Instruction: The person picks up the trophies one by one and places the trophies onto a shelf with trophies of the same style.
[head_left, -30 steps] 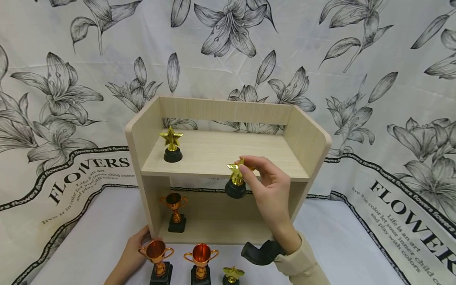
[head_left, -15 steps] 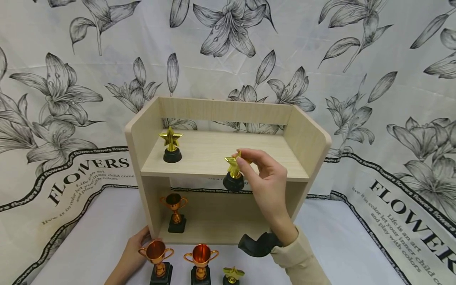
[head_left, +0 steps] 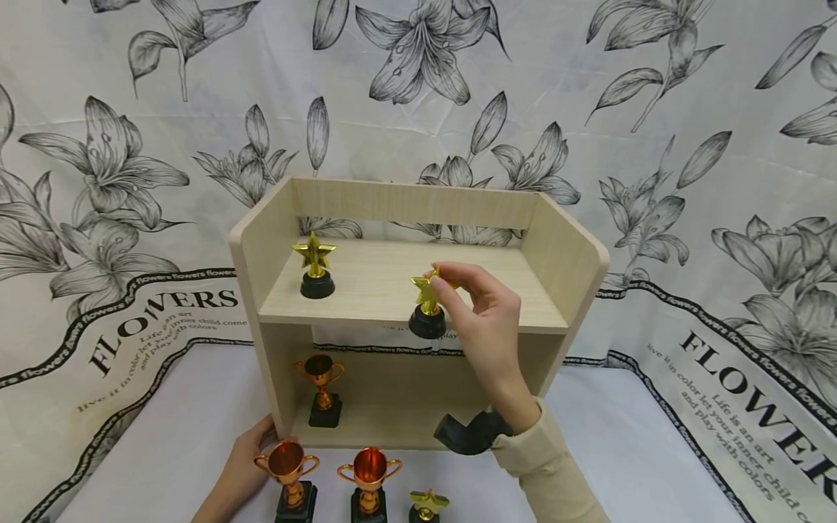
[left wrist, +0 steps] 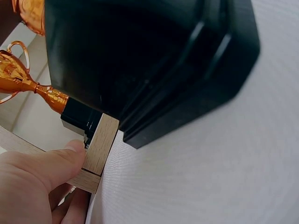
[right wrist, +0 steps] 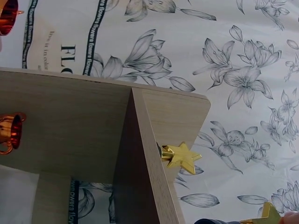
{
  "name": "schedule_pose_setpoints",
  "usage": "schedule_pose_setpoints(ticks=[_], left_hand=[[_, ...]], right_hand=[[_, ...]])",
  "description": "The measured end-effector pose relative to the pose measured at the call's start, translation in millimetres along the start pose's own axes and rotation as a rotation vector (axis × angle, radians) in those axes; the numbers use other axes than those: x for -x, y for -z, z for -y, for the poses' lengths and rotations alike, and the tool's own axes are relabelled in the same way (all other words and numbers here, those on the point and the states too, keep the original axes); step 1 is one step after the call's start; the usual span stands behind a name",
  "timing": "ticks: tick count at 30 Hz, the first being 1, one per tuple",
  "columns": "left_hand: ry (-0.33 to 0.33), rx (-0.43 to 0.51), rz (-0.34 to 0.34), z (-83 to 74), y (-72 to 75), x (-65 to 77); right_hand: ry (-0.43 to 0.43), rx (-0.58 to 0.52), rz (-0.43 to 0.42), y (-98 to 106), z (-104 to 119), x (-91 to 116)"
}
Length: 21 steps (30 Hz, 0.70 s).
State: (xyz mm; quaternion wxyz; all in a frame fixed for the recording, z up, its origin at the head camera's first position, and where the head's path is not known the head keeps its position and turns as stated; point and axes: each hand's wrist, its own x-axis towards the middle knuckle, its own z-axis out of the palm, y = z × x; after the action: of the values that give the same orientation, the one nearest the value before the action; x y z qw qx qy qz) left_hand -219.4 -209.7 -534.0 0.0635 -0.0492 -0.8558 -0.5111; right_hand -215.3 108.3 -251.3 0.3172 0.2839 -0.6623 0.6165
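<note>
My right hand (head_left: pixel 489 319) pinches a gold star trophy (head_left: pixel 428 306) by its star. Its round black base hangs at the front edge of the upper board, slightly tilted; whether it touches is hard to tell. The wooden shelf (head_left: pixel 253 265) has two levels. At its lower left corner, my left hand (head_left: pixel 238 459) grips the side panel, the thumb on one face and fingers behind, as the left wrist view shows on the panel's edge (left wrist: pixel 100 147). Another gold star trophy (head_left: pixel 317 267) stands upper left. Below it stands a bronze cup trophy (head_left: pixel 323 392).
Before the shelf, two bronze cup trophies (head_left: pixel 288 472) (head_left: pixel 370 476) and a smaller gold star trophy (head_left: pixel 428 504) stand on the white tabletop (head_left: pixel 170 421). A flower-print cloth (head_left: pixel 405 131) hangs behind. A dark strap (head_left: pixel 472 434) sticks out from my right wrist.
My right hand has raised the star trophy and moved it slightly left, from below the upper board's front edge to about its level. My left hand has stayed put.
</note>
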Motion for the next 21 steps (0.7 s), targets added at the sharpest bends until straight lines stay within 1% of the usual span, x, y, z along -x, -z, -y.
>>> schedule_pose_setpoints(ticks=[5, 11, 17, 21], left_hand=[[-0.01, 0.005, -0.004, 1.2, -0.3, -0.1], [-0.017, -0.012, -0.009, 3.1, -1.2, -0.9], [-0.041, -0.019, -0.017, 4.1, -1.2, -0.1], [-0.036, -0.016, -0.015, 3.0, -0.9, 0.1]], right_hand=[[-0.007, -0.006, -0.004, -1.9, -3.8, -5.1], [-0.017, -0.004, 0.003, -4.1, -7.6, -8.5], [-0.025, -0.001, 0.004, -4.9, -13.7, -11.5], [-0.045, 0.003, 0.003, -6.0, -12.3, -14.6]])
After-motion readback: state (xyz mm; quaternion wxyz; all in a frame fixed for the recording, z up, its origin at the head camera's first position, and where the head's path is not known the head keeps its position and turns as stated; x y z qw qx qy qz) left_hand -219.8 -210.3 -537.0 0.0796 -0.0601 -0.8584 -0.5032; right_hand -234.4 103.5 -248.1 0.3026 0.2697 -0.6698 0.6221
